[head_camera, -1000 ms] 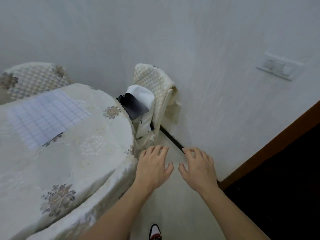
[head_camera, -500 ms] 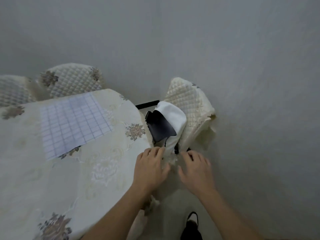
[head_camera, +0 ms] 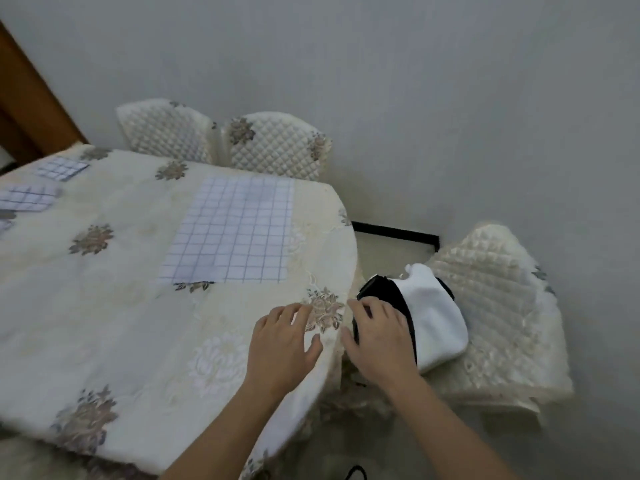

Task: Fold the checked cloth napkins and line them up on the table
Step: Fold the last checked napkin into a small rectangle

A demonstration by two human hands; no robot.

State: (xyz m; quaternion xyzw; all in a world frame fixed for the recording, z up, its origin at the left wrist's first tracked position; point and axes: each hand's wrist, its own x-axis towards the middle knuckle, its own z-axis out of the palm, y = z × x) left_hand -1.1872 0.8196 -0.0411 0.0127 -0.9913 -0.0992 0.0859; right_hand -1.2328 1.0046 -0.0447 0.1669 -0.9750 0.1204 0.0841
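The table (head_camera: pixel 104 323) carries one checked napkin (head_camera: pixel 232 230) spread flat, long side running away from the person. Folded napkins (head_camera: pixel 27 199) lie far left. The spread one sits ahead-left of the left hand (head_camera: pixel 280 344), the nearer; the right hand (head_camera: pixel 377 337) hangs over a bundle (head_camera: pixel 436 317) on a chair (head_camera: pixel 502 306); both empty, fingers apart

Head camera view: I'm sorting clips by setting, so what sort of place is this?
Most likely a home dining corner: a table draped in a flowered tablecloth, quilted-cover chairs drawn up around it, and a checked napkin laid flat on top.
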